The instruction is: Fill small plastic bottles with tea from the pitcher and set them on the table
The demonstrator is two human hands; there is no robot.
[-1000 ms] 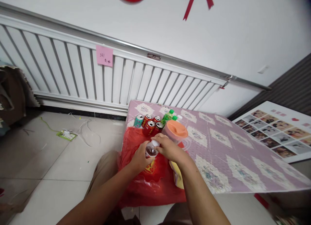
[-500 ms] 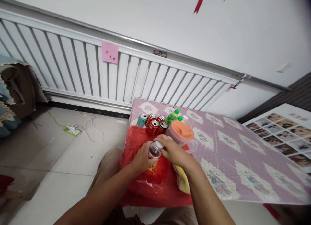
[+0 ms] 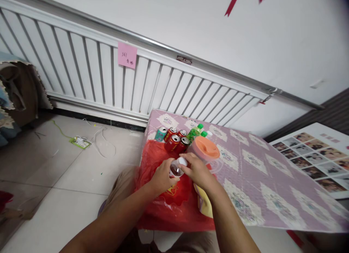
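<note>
Bottle is over the red sheet on the bench, gripped by the left hand, while the right hand grips its cap, which is seated on top, whether loose or tight not discernible.

clear bottle, white cap, red plastic sheet w/ gold print, lilac cover w/ cream floral diamonds, orange jug lid, red cans, teal can, pink note

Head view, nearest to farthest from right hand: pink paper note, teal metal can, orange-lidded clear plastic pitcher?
1. Orange-lidded clear plastic pitcher, just beyond the right hand.
2. Teal metal can, beyond the hand, to its left.
3. Pink paper note, on the white radiator.
</note>
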